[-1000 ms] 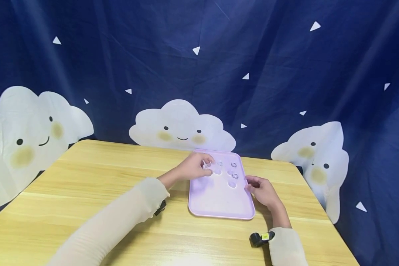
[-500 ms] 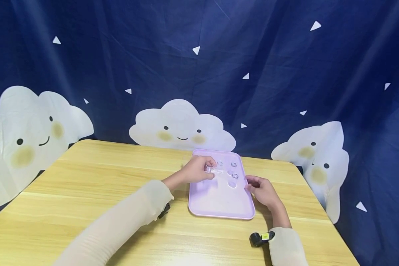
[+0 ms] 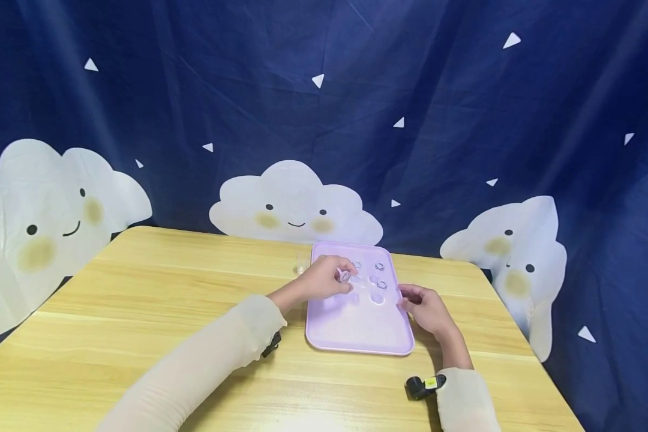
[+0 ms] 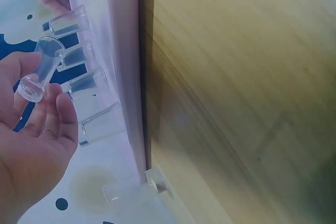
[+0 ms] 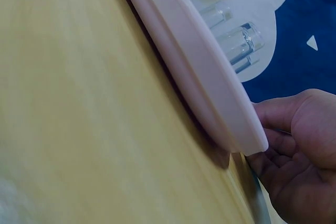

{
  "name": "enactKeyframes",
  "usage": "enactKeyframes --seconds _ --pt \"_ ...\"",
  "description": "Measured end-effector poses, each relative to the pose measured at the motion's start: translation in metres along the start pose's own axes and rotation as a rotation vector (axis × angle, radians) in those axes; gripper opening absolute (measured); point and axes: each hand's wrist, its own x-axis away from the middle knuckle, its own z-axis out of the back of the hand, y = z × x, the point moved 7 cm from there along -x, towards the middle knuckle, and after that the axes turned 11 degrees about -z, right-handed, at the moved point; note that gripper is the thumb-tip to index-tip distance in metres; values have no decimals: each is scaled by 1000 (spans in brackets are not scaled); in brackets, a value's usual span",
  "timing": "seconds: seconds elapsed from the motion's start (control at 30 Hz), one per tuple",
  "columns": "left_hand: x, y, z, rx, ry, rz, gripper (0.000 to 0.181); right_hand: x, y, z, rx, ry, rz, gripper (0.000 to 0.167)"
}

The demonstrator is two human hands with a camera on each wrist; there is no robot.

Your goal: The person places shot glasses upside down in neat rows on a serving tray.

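My left hand [image 3: 328, 278] holds a small clear glass [image 4: 44, 69] above the purple tray [image 3: 356, 336]. In the left wrist view it is tilted, its thick base near the palm and its rim pointing up and away. Several like glasses stand upside down on the tray, among them a front glass [image 3: 378, 294] and a back one [image 3: 379, 268]. Left of the tray, another clear glass [image 3: 301, 265] stands upright on the table. My right hand [image 3: 429, 310] grips the tray's right edge, the thumb by the rim and the fingers partly hidden behind it.
The tray lies near the far edge of a wooden table [image 3: 167, 288]. Behind it hangs a dark blue curtain [image 3: 281, 90] printed with white clouds. A black wrist camera [image 3: 422, 387] sits at the right sleeve.
My left hand has shifted slightly right over the tray, and the glass in it has turned, its thick base now towards the head camera. The right hand and tray stay put.
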Motion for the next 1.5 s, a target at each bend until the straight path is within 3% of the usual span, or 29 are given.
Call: enactKeyframes --seconds 0.57,0.9,1.5 --pt "-6 0 -12 28 4 5 38 0 1 -1 4 3 -1 38" --pt "-7 6 -17 1 -26 25 38 0 -1 0 10 5 13 38" --pt "-11 2 -29 -36 -75 54 37 0 -1 0 2 4 -1 38"
